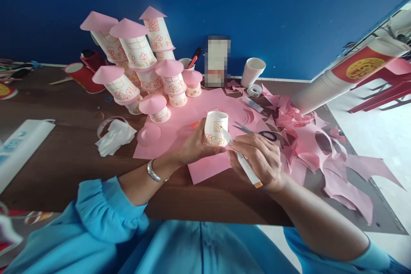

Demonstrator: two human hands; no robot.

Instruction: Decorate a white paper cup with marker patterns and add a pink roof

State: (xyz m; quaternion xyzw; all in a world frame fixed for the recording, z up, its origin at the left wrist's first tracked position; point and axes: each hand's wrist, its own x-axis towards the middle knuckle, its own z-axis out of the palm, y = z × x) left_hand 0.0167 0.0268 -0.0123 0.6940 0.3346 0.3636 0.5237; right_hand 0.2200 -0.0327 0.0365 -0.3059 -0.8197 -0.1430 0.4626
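A white paper cup (212, 120) is held upright in my left hand (195, 143), its fingers curled around the side and base. Flowers and a small square window are drawn on the cup in orange and yellow lines. My right hand (261, 158) grips a white marker (246, 167) with an orange end, its tip at the drawn window. Pink paper (212, 170) lies beneath both hands. Just beyond my right hand are scissors (269, 135) with dark handles, partly hidden by the fingers.
Paper-cup towers with pink cone roofs (130, 29) stand at the back left. A tall stack of cups (316, 90) leans at the right, near pink paper scraps (346, 188). Behind are a white cup (253, 70) and clear tape (254, 90); a crumpled tissue (115, 137) lies left.
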